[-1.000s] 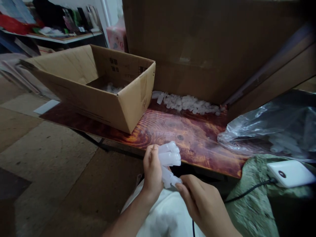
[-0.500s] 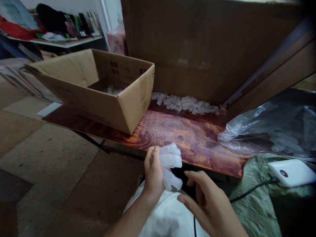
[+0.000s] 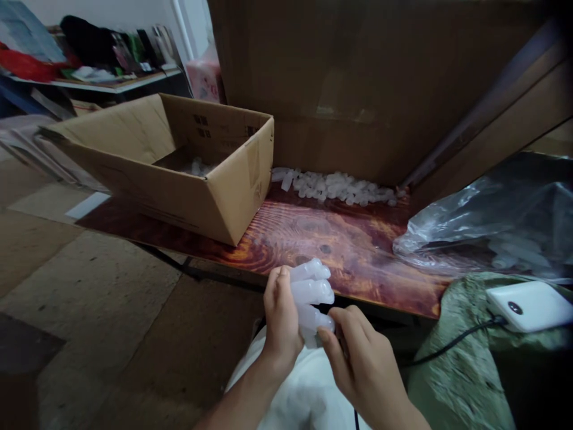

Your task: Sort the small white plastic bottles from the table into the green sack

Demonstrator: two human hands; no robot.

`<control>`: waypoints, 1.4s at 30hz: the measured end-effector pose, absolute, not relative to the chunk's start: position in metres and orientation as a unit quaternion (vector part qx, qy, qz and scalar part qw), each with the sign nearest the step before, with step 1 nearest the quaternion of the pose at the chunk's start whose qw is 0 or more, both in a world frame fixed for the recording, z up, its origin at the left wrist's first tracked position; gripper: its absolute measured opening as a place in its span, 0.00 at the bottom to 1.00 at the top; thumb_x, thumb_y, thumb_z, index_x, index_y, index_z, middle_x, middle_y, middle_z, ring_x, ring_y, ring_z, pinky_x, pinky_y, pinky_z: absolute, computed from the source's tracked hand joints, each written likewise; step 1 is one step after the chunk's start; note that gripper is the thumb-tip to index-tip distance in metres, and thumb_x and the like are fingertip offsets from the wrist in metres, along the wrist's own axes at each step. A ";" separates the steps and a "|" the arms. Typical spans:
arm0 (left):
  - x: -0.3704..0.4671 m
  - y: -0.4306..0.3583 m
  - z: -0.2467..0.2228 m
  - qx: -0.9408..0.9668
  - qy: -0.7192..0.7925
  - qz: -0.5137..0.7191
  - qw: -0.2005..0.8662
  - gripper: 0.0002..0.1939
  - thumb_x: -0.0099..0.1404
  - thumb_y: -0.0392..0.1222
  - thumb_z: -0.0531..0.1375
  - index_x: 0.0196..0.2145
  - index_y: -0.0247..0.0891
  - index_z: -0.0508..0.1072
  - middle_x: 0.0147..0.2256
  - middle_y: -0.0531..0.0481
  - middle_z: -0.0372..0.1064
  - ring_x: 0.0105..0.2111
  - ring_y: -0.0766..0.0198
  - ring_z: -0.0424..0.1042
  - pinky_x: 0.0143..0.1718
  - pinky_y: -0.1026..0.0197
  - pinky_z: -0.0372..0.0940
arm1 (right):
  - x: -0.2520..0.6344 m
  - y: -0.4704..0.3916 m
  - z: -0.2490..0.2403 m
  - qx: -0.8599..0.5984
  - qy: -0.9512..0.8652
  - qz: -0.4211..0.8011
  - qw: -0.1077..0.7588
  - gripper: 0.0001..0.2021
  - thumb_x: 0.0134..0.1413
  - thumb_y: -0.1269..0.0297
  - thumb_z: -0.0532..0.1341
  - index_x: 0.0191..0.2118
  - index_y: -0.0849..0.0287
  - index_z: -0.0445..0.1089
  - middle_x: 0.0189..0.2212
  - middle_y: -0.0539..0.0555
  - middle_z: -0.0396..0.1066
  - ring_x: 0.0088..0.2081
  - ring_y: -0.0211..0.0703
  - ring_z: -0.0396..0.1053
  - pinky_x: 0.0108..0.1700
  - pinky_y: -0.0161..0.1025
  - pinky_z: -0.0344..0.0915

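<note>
Right hand [image 3: 367,355], apart earlier, now seemingly pinches tip of lower tube [image 3: 312,318]; left hand [image 3: 282,316] still clasps tube bunch [image 3: 310,292].

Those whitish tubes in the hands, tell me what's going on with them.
A person's left hand grips a bunch of translucent tubes in front of the wooden bench. The right hand has its thumb and fingers at the end of a lower tube. On the bench, a heap of small translucent pieces lies to the right of an open cardboard box, with a clear plastic bag farther right.
</note>
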State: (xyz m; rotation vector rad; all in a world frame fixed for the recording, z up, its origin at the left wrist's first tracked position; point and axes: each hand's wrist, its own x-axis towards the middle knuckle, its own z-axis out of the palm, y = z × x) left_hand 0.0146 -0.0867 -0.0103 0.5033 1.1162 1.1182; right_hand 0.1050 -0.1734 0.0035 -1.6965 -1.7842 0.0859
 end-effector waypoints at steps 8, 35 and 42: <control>0.016 -0.073 -0.005 0.173 0.432 0.468 0.752 0.18 0.63 0.58 0.54 0.38 0.40 0.65 0.23 0.56 0.64 0.15 0.68 0.61 0.13 0.66 0.58 | 0.098 -0.172 -0.006 -0.581 -0.192 0.544 0.574 0.20 0.49 0.44 0.65 0.32 0.58 0.68 0.21 0.44 0.59 0.18 0.30 0.54 0.19 0.29 0.52; 0.069 -0.063 0.024 0.175 0.310 0.545 0.759 0.17 0.61 0.56 0.54 0.32 0.38 0.69 0.23 0.51 0.69 0.20 0.66 0.67 0.15 0.66 0.61 | 0.090 -0.197 -0.008 -0.685 -0.443 0.064 0.575 0.15 0.58 0.73 0.61 0.50 0.57 0.67 0.47 0.59 0.70 0.46 0.44 0.73 0.42 0.35 0.75; 0.084 -0.066 0.025 0.191 0.327 0.530 0.759 0.18 0.60 0.57 0.53 0.29 0.38 0.68 0.20 0.52 0.67 0.18 0.65 0.66 0.16 0.65 0.60 | 0.096 -0.193 -0.007 -0.693 -0.497 -0.090 0.515 0.14 0.58 0.77 0.59 0.50 0.64 0.67 0.42 0.59 0.74 0.45 0.40 0.73 0.49 0.33 0.70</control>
